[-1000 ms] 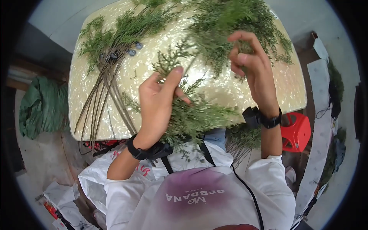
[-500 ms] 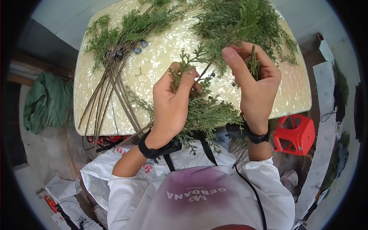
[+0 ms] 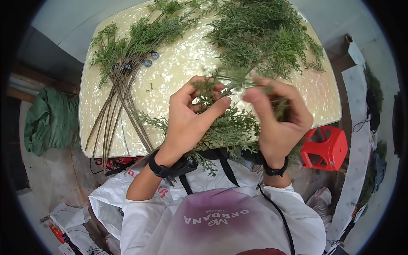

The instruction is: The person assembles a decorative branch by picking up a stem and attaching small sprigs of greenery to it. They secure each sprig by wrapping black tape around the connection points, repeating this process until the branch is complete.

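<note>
In front of my chest, over the table's near edge, is a leafy evergreen branch point(image 3: 231, 127) with scale-like green foliage. My left hand point(image 3: 187, 114) is closed around its upper part, thumb against the sprigs. My right hand point(image 3: 282, 123), partly smeared by motion, curls its fingers at the branch's right side. A darker green sprig point(image 3: 280, 108) is tucked in the right palm. Between the two hands, thin blurred greenery stretches from fingertips to fingertips. Its exact shape cannot be made out.
A pale marbled table point(image 3: 170, 89) carries a bundle of long-stemmed evergreen sprigs point(image 3: 123, 95) at left, with small dark round objects point(image 3: 147, 63) beside it. A large evergreen pile point(image 3: 259, 34) lies at the far right. A red stool point(image 3: 325, 146) stands right; a green sack point(image 3: 51, 121) left.
My right hand has moved slightly down, its fingertips now blurred with thin greenery between both hands. The left thumb has shifted right and stretched out. The view has moved a little.
</note>
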Available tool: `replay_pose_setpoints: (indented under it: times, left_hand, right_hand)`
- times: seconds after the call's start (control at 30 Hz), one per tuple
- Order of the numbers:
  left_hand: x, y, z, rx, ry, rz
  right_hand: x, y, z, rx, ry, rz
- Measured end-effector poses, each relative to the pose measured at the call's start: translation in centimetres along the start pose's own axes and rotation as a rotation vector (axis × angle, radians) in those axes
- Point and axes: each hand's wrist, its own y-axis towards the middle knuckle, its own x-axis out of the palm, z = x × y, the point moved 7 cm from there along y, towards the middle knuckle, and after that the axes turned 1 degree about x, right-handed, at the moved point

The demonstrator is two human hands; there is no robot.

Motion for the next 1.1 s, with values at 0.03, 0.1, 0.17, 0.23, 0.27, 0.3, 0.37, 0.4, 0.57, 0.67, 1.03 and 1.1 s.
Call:
replay_pose_setpoints:
  times: [0.03,0.1,0.17,0.23,0.27,0.3,0.37,0.4,0.57,0.67,1.03,1.1]
  left_hand:
    - [0.0,0.2,-0.1,0.013,-0.023,-0.012]
    - [-0.3,-0.6,-0.4,0.004,-0.038,-0.012]
    - [0.0,-0.4,0.2,0.031,-0.115,-0.045]
    - [0.1,-0.4,0.5,0.04,-0.154,-0.057]
    - [0.2,-0.5,0.4,0.027,-0.133,-0.063]
    - [0.3,-0.7,0.4,0.014,-0.112,-0.07]
    - [0.3,-0.8,0.3,-0.003,-0.092,-0.079]
    - [0.1,-0.8,0.1,-0.043,-0.134,-0.08]
    - [0.2,-1.1,0.5,-0.157,-0.24,-0.078]
    - [0.1,-1.3,0.8,-0.078,-0.242,-0.031]
    - [-0.5,-1.5,1.9,0.123,-0.177,0.016]
    - [-0.3,-1.6,2.0,0.104,-0.198,0.019]
  right_hand:
    - [0.0,0.3,-0.3,0.008,-0.027,-0.067]
    - [-0.1,0.2,-1.2,0.043,-0.071,-0.205]
    - [0.3,0.7,-1.9,0.059,-0.116,-0.341]
    - [0.8,0.3,-1.7,0.073,-0.136,-0.411]
    - [-0.1,0.2,-1.1,0.156,0.012,-0.261]
    - [-1.0,-0.2,-0.3,0.237,0.158,-0.109]
    - [-1.6,-0.8,0.1,0.194,0.008,-0.215]
    - [-1.4,-1.0,0.1,0.145,-0.138,-0.321]
    - [0.6,-1.0,-0.9,-0.13,-0.493,-0.631]
    - [1.1,-0.5,-1.1,-0.101,-0.49,-0.587]
    - [2.2,0.1,-2.0,-0.221,-0.456,-0.46]
    - [2.4,0.1,-2.4,-0.294,-0.489,-0.468]
